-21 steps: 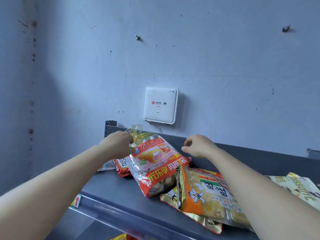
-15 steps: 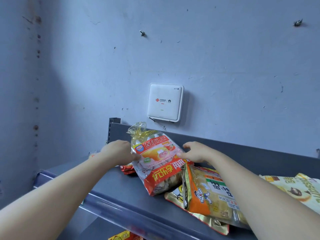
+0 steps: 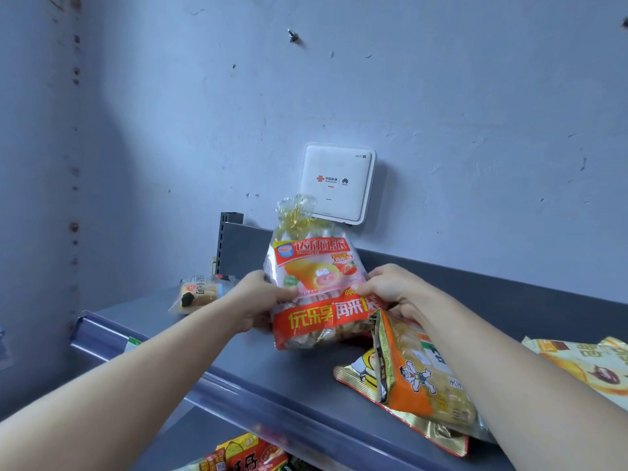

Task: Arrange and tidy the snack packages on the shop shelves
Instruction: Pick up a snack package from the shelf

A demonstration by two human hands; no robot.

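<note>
- On the top shelf (image 3: 238, 368), close to the back wall: holding the cake bag (image 3: 317, 283) upright, knotted gold top uppermost, just in front of the white router (image 3: 336, 183).
- Gripping it from both sides: left hand (image 3: 261, 300) with fingers curled round the left edge, right hand (image 3: 390, 290) with fingers pinching the right edge at the red band.
- Half a second back: lying tilted on the shelf under the left hand, with the right hand only just arriving. Now stood up and turned face-forward.
- Cannot tell whether resting on the shelf or lifted just clear of it.
- In view to the left: a small wrapped pastry (image 3: 198, 294), lying flat near the shelf's corner.
- Untidy to the right: an orange cracker packet (image 3: 407, 379) leaning on a gold packet (image 3: 360, 372), up against the bag's lower right corner; further right, a yellow packet (image 3: 577, 362) lying flat.
- Likely meaning: one bag in hand and about to be set straight, most of the shelf left to do; soft, slippery plastic, so apt to slump unless propped against the back panel.
</note>
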